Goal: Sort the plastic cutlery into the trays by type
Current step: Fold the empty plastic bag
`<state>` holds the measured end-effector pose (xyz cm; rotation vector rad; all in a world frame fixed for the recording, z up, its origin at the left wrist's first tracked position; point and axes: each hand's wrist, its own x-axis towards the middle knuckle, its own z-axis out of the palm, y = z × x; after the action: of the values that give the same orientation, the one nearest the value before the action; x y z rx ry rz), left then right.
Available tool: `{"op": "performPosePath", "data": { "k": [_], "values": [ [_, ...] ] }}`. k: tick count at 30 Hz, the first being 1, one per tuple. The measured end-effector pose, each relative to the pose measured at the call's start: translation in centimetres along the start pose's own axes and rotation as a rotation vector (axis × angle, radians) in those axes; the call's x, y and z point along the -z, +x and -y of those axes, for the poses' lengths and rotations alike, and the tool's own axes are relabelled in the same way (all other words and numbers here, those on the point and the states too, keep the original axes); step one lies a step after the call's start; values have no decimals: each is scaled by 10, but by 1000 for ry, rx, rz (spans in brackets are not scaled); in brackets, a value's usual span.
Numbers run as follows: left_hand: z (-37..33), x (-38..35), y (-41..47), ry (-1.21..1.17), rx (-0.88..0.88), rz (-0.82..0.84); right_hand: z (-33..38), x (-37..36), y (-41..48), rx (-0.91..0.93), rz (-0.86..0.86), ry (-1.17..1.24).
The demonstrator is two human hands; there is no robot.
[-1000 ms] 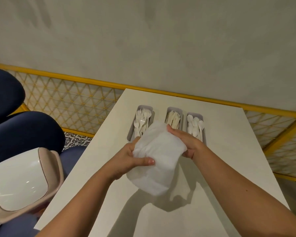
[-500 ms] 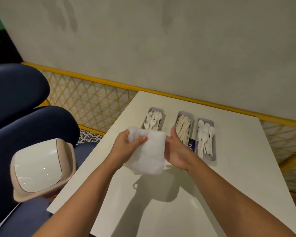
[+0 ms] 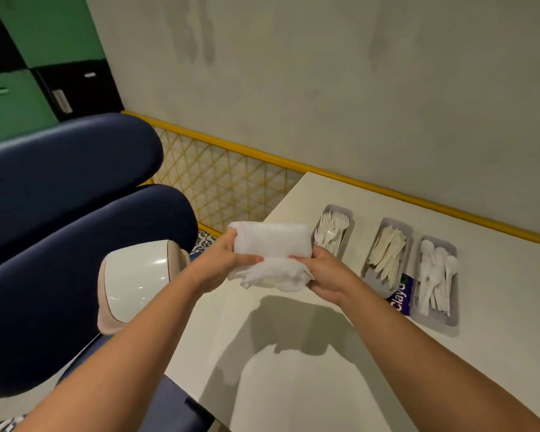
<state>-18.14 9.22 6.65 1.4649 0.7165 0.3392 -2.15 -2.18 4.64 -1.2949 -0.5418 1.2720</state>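
Three grey trays stand in a row on the white table (image 3: 293, 385). The left tray (image 3: 346, 244) holds white forks, the middle tray (image 3: 371, 277) holds cream knives, and the right tray (image 3: 449, 319) holds white spoons. I hold a folded, crumpled white plastic bag (image 3: 270, 244) in the air over the table's left edge. My left hand (image 3: 219, 263) grips its left end and my right hand (image 3: 323, 272) pinches its right end. The bag hides the near end of the fork tray.
A dark blue label (image 3: 401, 296) with white letters lies between the knife and spoon trays. A white lidded bin (image 3: 131, 275) sits on the navy blue seat (image 3: 75, 244) left of the table. A yellow lattice rail (image 3: 231, 179) runs along the wall.
Both hands have carried the bag left, to the table's left edge, and folded it flatter and wider. The view has swung left, so the trays now sit further right.
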Motion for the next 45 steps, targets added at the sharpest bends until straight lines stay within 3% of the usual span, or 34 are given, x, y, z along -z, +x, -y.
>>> {"op": "performPosePath", "data": {
  "k": [7, 10, 15, 18, 20, 23, 25, 29, 33, 38, 42, 45],
  "values": [
    [-9, 88, 4, -79, -162, -306, 22, -76, 50, 34, 3, 85],
    [-15, 135, -3, 46, -143, -305, 26, -98, 70, 14, 25, 31],
    [-10, 208, -30, 415, 52, -37, 18, -129, 101, 9, 219, -332],
    [-1, 236, -36, 484, 112, -205, 11, -149, 118, -15, 322, -594],
    [4, 236, -34, 509, 115, -225, 8, -166, 124, -18, 407, -729],
    [19, 221, -23, 681, 202, 83, 6, -191, 126, -38, 492, -792],
    [31, 213, -17, 731, 275, 165, 4, -202, 132, -53, 493, -797],
    [56, 212, -10, 727, 253, -8, -13, -198, 149, 69, 412, -755],
    [84, 206, -6, 730, 241, -67, -41, -202, 160, 215, 490, -1156],
    [112, 217, -7, 793, 278, -37, -71, -212, 167, 452, 405, -1441],
    [119, 227, -12, 532, 149, -219, -87, -214, 168, 477, 462, -1562],
    [128, 227, -14, 699, 121, -195, -99, -216, 166, 437, 537, -1615]
  ]
}}
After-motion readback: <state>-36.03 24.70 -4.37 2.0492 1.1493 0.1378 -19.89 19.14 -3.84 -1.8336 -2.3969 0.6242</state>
